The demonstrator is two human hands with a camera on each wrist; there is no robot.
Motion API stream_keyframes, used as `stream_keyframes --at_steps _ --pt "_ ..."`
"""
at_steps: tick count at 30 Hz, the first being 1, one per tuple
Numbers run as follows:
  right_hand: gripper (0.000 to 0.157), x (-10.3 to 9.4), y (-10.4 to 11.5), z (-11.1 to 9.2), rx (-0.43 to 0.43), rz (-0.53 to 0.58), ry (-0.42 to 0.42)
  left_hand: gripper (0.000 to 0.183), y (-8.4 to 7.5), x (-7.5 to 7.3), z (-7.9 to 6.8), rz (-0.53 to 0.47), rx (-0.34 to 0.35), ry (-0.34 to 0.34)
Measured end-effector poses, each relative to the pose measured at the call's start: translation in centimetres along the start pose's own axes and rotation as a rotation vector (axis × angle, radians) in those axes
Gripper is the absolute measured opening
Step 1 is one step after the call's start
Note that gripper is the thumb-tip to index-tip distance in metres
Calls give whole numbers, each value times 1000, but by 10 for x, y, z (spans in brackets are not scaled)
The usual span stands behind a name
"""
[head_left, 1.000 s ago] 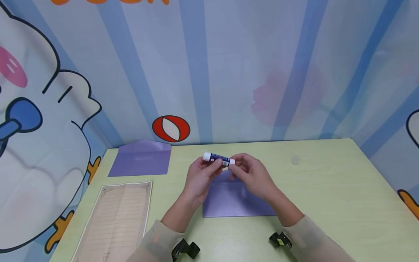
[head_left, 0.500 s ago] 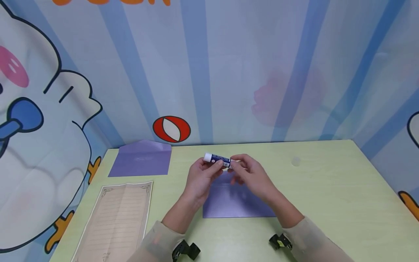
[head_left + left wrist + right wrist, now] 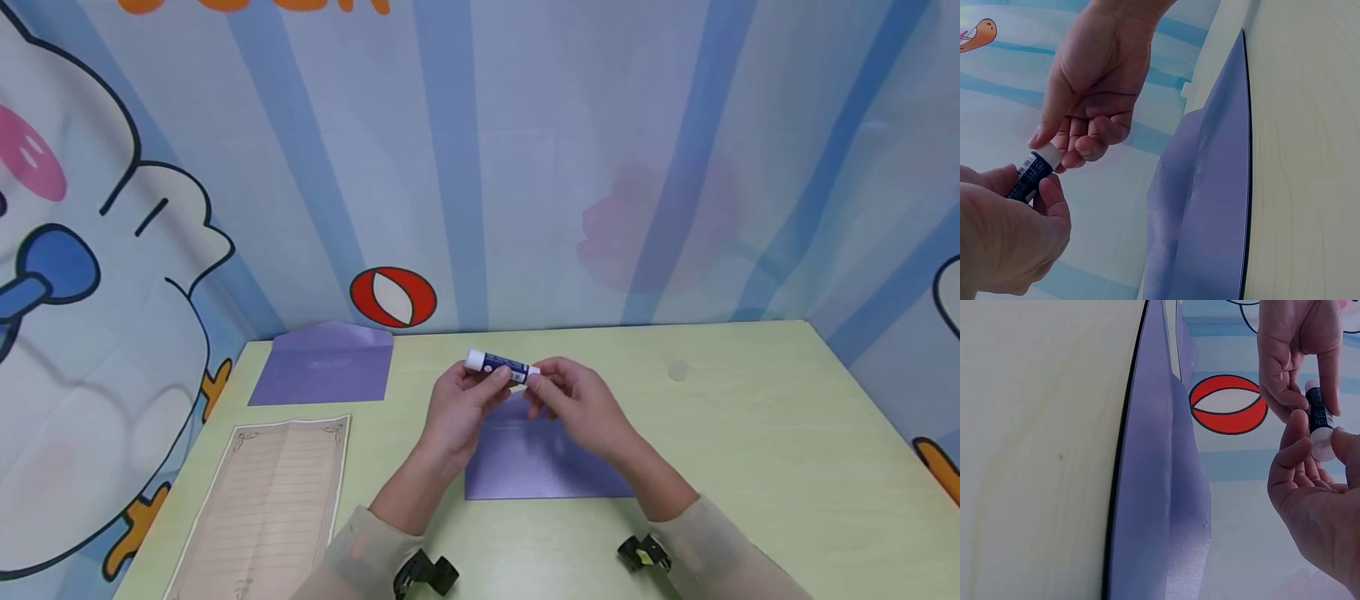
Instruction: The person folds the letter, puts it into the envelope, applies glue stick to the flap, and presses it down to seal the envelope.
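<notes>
A glue stick with a dark blue label and white ends is held up above a purple envelope, roughly level and tilted down to the right. My left hand grips its labelled barrel between thumb and fingers. With thumb and fingertips, my right hand pinches the white end on the right; the right wrist view shows this white end between thumb and forefinger. The envelope's flap is open and points away from me. In the left wrist view, my right hand's thumb lies along the white end.
A second purple envelope lies at the back left with its flap up. In front of it lies a lined letter sheet with a decorated border. A small translucent disc rests at the back right of the table. A printed backdrop stands behind.
My right hand's fingers have shifted around the white end, covering it half a second ago and showing it again now. My left hand holds the glue stick in nearly the same place.
</notes>
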State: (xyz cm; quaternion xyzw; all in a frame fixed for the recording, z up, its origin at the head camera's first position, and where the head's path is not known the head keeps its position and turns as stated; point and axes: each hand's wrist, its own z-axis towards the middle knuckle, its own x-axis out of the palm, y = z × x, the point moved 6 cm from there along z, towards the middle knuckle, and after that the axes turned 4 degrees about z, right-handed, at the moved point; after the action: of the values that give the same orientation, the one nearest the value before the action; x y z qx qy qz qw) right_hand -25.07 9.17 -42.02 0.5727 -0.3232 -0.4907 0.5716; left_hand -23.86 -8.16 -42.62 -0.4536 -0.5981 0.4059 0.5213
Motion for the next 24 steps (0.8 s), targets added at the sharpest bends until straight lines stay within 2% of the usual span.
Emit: stream_keyframes --at_steps 6,8,11,15,24 --pt "42 1 -4 1 65 19 10 32 -1 1 -1 -8 5 6" --pt "42 1 -4 0 78 45 9 32 -1 2 -1 -11 7 6" --pt "39 2 -3 0 72 88 16 34 -1 3 -2 -3 4 6" --pt "47 3 0 -1 34 122 18 36 -1 4 -3 11 -7 9" --pt "31 0 7 -1 -15 147 -51 37 -3 6 -4 46 -7 19"
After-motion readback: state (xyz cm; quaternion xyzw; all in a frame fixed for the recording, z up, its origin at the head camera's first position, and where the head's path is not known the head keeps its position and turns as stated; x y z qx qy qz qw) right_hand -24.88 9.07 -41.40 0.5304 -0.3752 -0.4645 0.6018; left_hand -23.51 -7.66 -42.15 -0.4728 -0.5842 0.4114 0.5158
